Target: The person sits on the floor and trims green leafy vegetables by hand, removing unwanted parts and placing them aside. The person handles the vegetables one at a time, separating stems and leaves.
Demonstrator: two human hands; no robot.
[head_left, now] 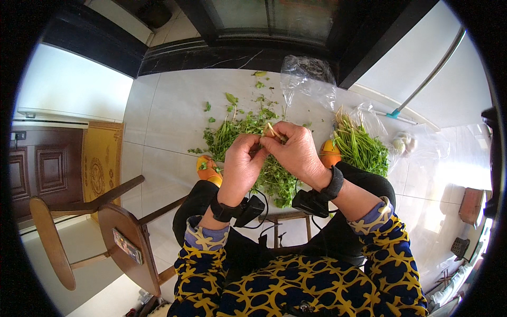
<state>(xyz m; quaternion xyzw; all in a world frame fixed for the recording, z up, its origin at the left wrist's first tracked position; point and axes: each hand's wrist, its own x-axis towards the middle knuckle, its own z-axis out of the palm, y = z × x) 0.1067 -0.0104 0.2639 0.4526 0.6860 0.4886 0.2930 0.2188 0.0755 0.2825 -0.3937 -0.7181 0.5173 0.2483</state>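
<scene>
My left hand [243, 162] and my right hand [295, 152] meet fingertip to fingertip in front of me. Between them they pinch a thin pale stem [271, 127] of a leafy green; most of it is hidden by the fingers. Below, a loose heap of leafy green herbs [225, 136] spreads over the floor tiles, running under both hands. To the right lies a thick bunch of long-stemmed greens [362, 146], its pale root ends towards the far side. Small picked leaves [260, 84] are scattered beyond the heap.
A crumpled clear plastic bag [309, 79] lies by the dark door sill. Pale bulbs [404, 143] sit in another clear bag at right, near a mop [394, 113] leaning on the wall. At left stands a wooden chair [126, 222] bearing a phone-like object [126, 246].
</scene>
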